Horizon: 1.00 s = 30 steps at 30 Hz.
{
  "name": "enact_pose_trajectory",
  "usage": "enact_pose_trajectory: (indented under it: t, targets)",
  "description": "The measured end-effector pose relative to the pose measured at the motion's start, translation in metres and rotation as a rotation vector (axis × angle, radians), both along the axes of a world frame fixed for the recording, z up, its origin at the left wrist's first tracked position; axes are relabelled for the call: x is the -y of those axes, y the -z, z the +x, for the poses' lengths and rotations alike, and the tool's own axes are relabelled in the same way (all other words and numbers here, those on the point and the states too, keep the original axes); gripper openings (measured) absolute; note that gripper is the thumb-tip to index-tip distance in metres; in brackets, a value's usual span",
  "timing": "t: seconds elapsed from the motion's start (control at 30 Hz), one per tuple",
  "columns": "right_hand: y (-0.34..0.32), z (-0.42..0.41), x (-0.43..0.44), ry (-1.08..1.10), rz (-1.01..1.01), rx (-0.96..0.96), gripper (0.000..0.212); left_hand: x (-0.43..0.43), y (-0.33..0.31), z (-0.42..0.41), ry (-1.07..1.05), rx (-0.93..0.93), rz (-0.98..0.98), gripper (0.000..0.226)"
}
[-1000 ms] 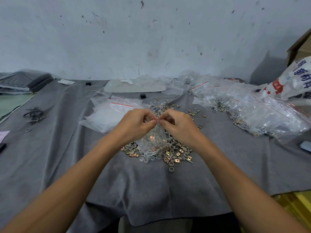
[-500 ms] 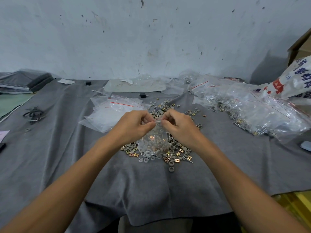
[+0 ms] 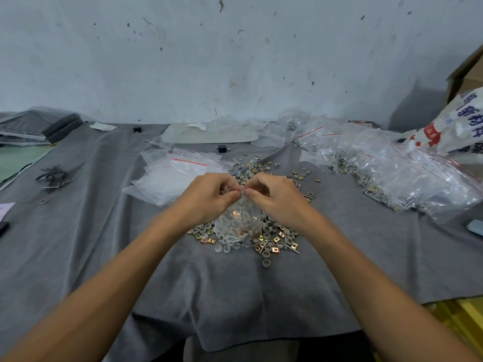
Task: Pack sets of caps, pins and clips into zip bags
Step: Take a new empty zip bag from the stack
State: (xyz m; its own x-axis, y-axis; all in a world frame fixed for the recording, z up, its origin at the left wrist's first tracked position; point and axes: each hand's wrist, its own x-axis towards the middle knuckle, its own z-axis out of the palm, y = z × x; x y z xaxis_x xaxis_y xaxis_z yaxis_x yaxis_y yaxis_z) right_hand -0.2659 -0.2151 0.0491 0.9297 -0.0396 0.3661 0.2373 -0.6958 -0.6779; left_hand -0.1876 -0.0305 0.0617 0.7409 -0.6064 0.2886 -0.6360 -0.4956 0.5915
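Note:
My left hand [image 3: 209,195] and my right hand [image 3: 277,198] pinch the red-lined top edge of a small clear zip bag [image 3: 241,222] that hangs between them. Inside the bag I see grey caps, metal pins and brass clips. Below it on the grey cloth lies a loose pile of grey caps, pins and square brass clips [image 3: 269,242]. A stack of empty zip bags [image 3: 172,176] lies just left of my hands. Filled bags [image 3: 407,178] are heaped at the right.
The grey cloth [image 3: 104,257] covers the table and hangs over its front edge. Black cable ties [image 3: 52,176] lie at the left, a printed white sack [image 3: 454,129] and a cardboard box at the far right, a pale flat panel [image 3: 209,133] near the wall.
My fingertips have shifted slightly along the bag's top edge, and the hands sit a little closer together. The bag stays hanging in the same place.

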Motion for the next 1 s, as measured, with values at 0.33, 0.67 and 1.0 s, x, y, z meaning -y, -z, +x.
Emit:
enact_pose_trajectory:
  t: [0.33,0.67,1.0]
  targets:
    - [0.004,0.000,0.009,0.012,-0.025,-0.032,0.012,-0.022,-0.001,0.006,-0.044,0.006,0.042,0.008]
    - [0.000,-0.002,0.013,0.022,-0.043,-0.048,0.010,-0.034,0.002,0.008,-0.065,0.008,0.060,0.012]
    - [-0.029,0.013,-0.021,-0.038,-0.312,-0.082,0.020,-0.024,0.000,-0.006,-0.012,0.059,0.036,0.008]
